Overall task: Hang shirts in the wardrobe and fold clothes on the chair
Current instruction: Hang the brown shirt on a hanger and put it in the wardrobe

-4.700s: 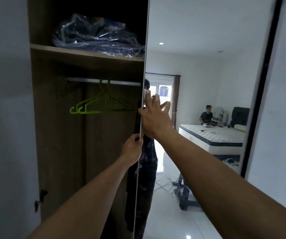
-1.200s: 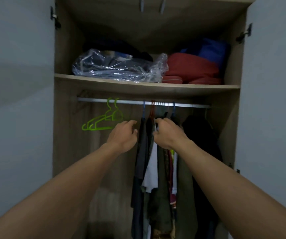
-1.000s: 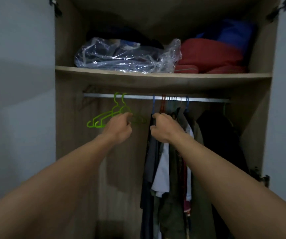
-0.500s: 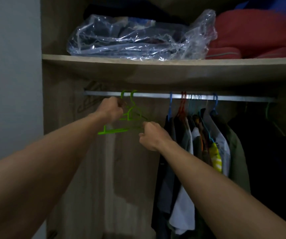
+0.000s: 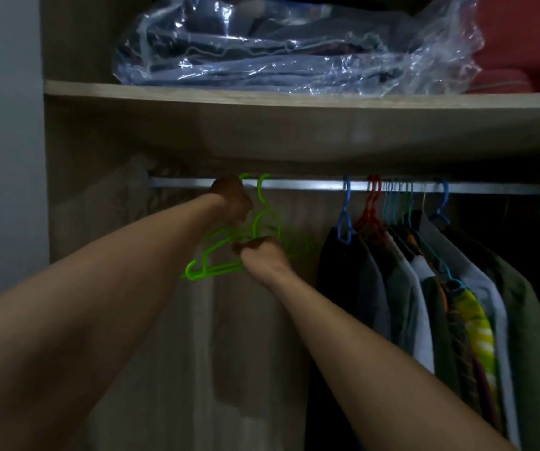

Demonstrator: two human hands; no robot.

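Observation:
Inside the open wardrobe, two bright green hangers (image 5: 211, 266) hang empty on the metal rail (image 5: 307, 184) at its left end. My left hand (image 5: 231, 198) is raised at the rail and grips the neck of the left green hanger just below its hook. My right hand (image 5: 260, 252) is lower and holds the green hangers at their shoulder part, fingers curled round the plastic. Several shirts and jackets (image 5: 424, 288) hang on blue, red and teal hangers to the right.
A wooden shelf (image 5: 294, 99) runs just above the rail and carries a clear plastic bag of folded clothes (image 5: 278, 47) and a red bundle (image 5: 522, 43). The grey wardrobe door (image 5: 2, 157) stands at the left. The back panel shows below the green hangers.
The doors were opened, then both hands moved from the hanging clothes left to the green hangers. My left hand rose to the rail; the view came closer.

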